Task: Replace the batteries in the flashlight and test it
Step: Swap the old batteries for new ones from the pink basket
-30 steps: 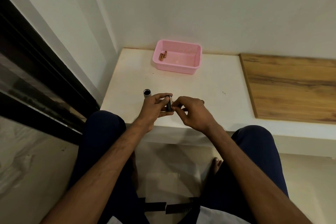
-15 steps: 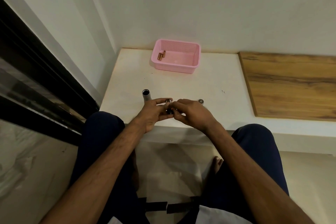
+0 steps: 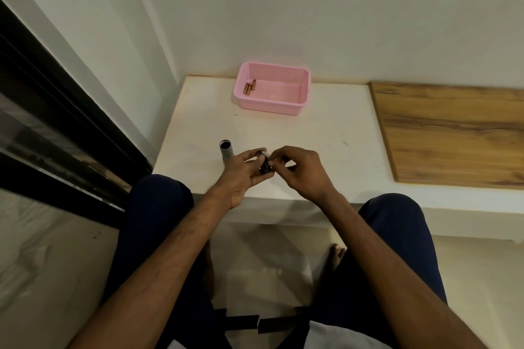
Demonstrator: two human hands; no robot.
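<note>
My left hand (image 3: pixel 241 171) grips a small black battery holder (image 3: pixel 264 165) just above the near edge of the white table (image 3: pixel 326 133). My right hand (image 3: pixel 300 170) pinches the holder's right side with thumb and forefinger; a pale tip shows at the holder's top. What sits inside the holder is hidden by my fingers. The silver flashlight tube (image 3: pixel 226 150) stands upright on the table, open end up, just left of my left hand. Two copper-coloured batteries (image 3: pixel 249 87) lie in the left end of a pink basket (image 3: pixel 303 99) at the back of the table.
The table fits into a corner, with white walls behind and to the left. A wooden board (image 3: pixel 453 133) covers the surface to the right. A dark-framed glass door (image 3: pixel 56 133) runs along the left. My knees are under the table's front edge.
Both hands stayed together at the table's near edge. The black holder, covered by my fingers half a second ago, shows again between them, and a small round piece right of my hand is out of sight.
</note>
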